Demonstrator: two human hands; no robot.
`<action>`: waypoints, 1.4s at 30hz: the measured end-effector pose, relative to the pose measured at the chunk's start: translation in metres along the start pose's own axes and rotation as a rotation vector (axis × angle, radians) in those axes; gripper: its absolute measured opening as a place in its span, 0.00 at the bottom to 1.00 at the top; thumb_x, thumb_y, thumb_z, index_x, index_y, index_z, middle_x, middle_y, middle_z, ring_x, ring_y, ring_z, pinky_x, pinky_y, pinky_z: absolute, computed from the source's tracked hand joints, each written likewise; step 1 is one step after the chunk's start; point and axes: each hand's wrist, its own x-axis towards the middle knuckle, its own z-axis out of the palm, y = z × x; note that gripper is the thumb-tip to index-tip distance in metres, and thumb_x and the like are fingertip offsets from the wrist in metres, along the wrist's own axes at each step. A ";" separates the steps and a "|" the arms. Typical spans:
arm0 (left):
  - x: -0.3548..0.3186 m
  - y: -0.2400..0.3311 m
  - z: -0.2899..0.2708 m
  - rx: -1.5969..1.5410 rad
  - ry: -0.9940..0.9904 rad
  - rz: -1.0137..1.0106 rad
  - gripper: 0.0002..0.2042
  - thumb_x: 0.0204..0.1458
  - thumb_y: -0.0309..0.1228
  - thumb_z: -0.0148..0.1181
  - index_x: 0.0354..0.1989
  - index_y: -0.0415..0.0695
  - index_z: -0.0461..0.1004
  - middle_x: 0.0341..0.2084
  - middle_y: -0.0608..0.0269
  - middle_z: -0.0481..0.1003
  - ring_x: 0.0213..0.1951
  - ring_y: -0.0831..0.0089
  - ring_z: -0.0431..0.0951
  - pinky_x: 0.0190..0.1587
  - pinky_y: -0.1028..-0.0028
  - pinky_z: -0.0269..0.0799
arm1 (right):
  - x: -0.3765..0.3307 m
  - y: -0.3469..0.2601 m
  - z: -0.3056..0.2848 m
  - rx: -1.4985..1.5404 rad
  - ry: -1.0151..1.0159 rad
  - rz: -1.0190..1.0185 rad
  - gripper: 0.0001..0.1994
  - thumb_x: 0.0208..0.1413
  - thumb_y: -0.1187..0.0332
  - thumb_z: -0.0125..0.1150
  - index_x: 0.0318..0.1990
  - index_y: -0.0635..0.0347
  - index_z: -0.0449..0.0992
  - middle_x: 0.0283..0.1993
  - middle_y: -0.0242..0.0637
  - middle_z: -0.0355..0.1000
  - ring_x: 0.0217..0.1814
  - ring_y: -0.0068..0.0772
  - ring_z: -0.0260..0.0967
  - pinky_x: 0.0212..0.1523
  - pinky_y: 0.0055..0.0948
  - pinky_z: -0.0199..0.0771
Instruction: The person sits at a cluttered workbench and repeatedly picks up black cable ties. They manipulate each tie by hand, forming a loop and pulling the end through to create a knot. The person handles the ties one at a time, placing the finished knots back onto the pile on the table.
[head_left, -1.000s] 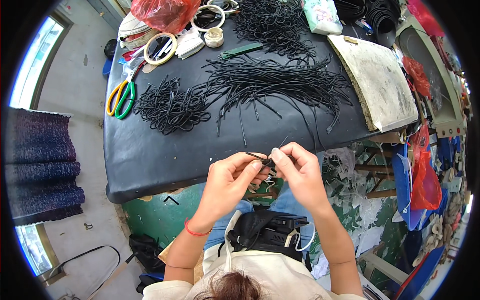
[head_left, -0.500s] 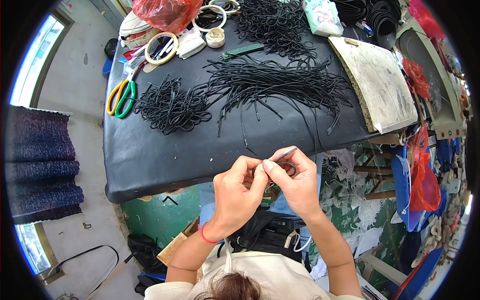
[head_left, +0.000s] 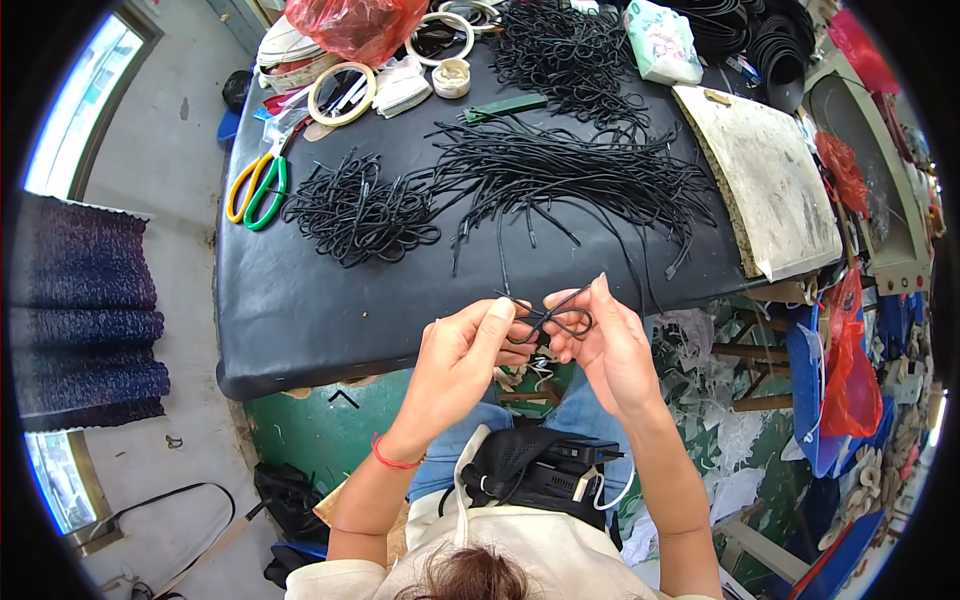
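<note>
A thin black cord (head_left: 547, 316) is looped into a bow shape just past the table's front edge. My left hand (head_left: 458, 350) pinches its left side between thumb and fingers. On the other side my right hand (head_left: 618, 352) holds the right loop, its thumb raised and fingers curled beneath. Beyond my hands lies a wide bundle of long black cords (head_left: 590, 175), with a few ends trailing toward me. To its left sits a smaller pile of looped black cords (head_left: 362, 212).
Scissors with yellow and green handles (head_left: 258, 190) lie at the table's left. Farther back are tape rolls (head_left: 341, 94), a green strip-like tool (head_left: 506, 108), a small round tub (head_left: 451, 78) and a tangled cord heap (head_left: 565, 55). A worn pale board (head_left: 768, 180) covers the right corner.
My hands have moved slightly apart and their fingers have loosened. The cord between them now shows as an open bow with loops, where it was bunched under my fingertips before.
</note>
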 end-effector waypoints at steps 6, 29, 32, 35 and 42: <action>0.015 0.020 -0.043 0.443 0.552 0.394 0.06 0.52 0.28 0.56 0.29 0.36 0.73 0.21 0.67 0.73 0.23 0.82 0.71 0.28 0.83 0.66 | 0.032 -0.007 -0.003 -0.850 0.222 -0.460 0.07 0.54 0.69 0.55 0.34 0.62 0.75 0.27 0.34 0.69 0.25 0.22 0.65 0.27 0.22 0.65; 0.025 0.017 -0.032 0.136 -0.086 0.120 0.09 0.53 0.28 0.55 0.38 0.35 0.73 0.26 0.63 0.76 0.30 0.81 0.74 0.35 0.81 0.70 | 0.061 -0.031 -0.005 -1.511 -0.148 -1.409 0.11 0.43 0.72 0.55 0.37 0.58 0.74 0.32 0.31 0.69 0.38 0.29 0.68 0.47 0.36 0.64; 0.012 0.016 -0.035 0.015 -0.068 0.079 0.09 0.54 0.28 0.54 0.40 0.36 0.72 0.27 0.61 0.76 0.30 0.79 0.76 0.35 0.80 0.71 | 0.061 -0.038 -0.005 -1.316 0.072 -1.270 0.10 0.43 0.78 0.59 0.36 0.59 0.75 0.30 0.34 0.70 0.31 0.33 0.69 0.33 0.29 0.69; 0.012 0.010 -0.023 -0.091 -0.007 0.080 0.09 0.54 0.30 0.53 0.40 0.38 0.72 0.31 0.60 0.76 0.33 0.76 0.77 0.34 0.79 0.74 | 0.060 -0.028 0.008 -1.167 0.175 -1.156 0.08 0.46 0.78 0.60 0.36 0.62 0.74 0.30 0.39 0.69 0.27 0.38 0.69 0.27 0.30 0.69; 0.030 -0.003 -0.013 -0.426 0.120 0.106 0.09 0.54 0.30 0.54 0.39 0.38 0.72 0.32 0.60 0.75 0.35 0.75 0.77 0.36 0.77 0.77 | 0.048 -0.003 0.026 -1.215 -0.053 -1.025 0.11 0.46 0.79 0.56 0.39 0.65 0.72 0.29 0.38 0.67 0.30 0.38 0.69 0.29 0.31 0.70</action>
